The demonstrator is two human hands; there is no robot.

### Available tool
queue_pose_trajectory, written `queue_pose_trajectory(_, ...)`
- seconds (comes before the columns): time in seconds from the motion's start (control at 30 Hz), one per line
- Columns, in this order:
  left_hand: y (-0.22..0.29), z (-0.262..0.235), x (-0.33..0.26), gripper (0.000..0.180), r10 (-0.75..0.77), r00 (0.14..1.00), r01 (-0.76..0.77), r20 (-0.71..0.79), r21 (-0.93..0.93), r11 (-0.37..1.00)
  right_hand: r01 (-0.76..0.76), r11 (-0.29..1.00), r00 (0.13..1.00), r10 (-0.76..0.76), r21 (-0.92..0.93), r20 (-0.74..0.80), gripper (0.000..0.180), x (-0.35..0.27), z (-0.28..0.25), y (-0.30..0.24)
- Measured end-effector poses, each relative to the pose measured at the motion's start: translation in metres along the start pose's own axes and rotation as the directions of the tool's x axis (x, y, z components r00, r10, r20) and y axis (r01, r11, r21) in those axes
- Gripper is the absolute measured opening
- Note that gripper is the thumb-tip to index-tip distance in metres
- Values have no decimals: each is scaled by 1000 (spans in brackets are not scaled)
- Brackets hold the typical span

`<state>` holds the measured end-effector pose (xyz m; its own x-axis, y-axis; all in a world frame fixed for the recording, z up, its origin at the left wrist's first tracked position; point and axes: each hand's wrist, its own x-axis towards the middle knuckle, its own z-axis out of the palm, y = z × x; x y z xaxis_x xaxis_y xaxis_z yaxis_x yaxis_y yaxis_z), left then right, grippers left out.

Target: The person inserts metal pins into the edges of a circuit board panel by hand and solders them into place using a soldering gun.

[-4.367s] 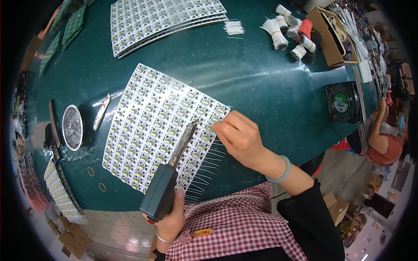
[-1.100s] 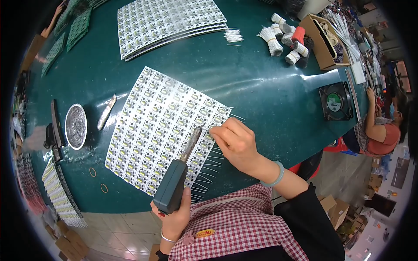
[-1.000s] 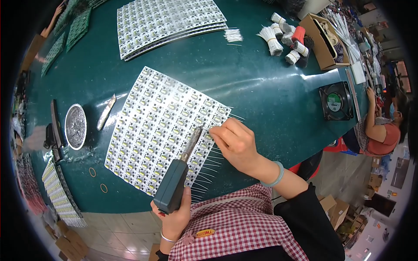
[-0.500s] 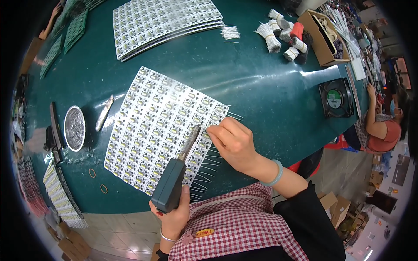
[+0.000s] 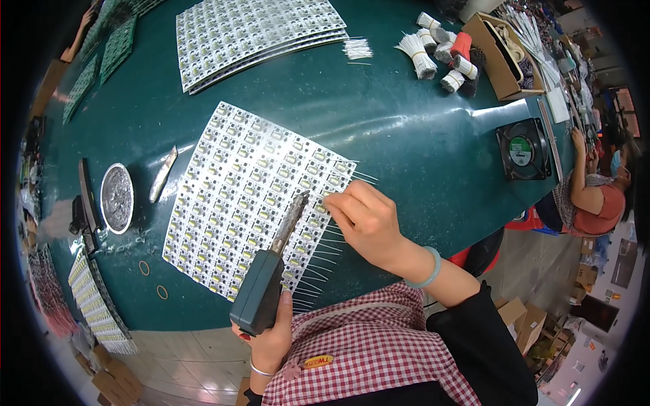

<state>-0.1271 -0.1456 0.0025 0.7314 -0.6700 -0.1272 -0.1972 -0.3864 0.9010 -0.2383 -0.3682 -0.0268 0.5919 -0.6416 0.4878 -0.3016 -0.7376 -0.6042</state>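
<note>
A white circuit-board panel (image 5: 233, 179), covered in rows of small yellowish components, lies at a slant on the table before me. My left hand (image 5: 272, 342) is closed around the dark green handle of a soldering iron (image 5: 258, 291). Its crusted metal tip hovers over or touches the panel near the right edge; I cannot tell which. Beside that tip, my right hand (image 5: 369, 220) pinches at the panel's right edge, apparently on a thin white wire mostly hidden by the fingers. More thin white wires (image 5: 317, 269) stick out along this edge below the hand.
Stacked panels (image 5: 261, 37) and loose wires (image 5: 357, 49) lie at the back. Wire bundles (image 5: 447, 51), a cardboard box (image 5: 497, 61) and a black fan (image 5: 523, 150) are to the right. At left are a metal bowl (image 5: 117, 199) and a solder bar (image 5: 163, 174). A co-worker (image 5: 596, 196) sits far right.
The soldering iron has drawn back slightly down and left, its tip now a little farther from my right fingers. My right hand has shifted only slightly.
</note>
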Motion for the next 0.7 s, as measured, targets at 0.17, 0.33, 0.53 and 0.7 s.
queue_pose_trajectory(0.17, 21, 0, 3, 24, -176, 983, 173, -54, -63, 983, -62, 998, 998, 61, 31, 19, 10, 0, -18, -14)
queue_pose_trajectory(0.33, 4, -4, -3, 32, -83, 997, 82, -10, -37, 996, -17, 996, 1000, 18, 88, -11, 10, 2, -6, -8)
queue_pose_trajectory(0.53, 1, -6, -5, 29, -28, 1000, 28, -7, 21, 999, -31, 997, 999, 29, 65, 29, 11, 0, -2, -2)
queue_pose_trajectory(0.7, 10, -4, -5, 22, -100, 995, 101, -18, 34, 994, -18, 999, 999, 17, 43, 41, 11, -1, 0, -2)
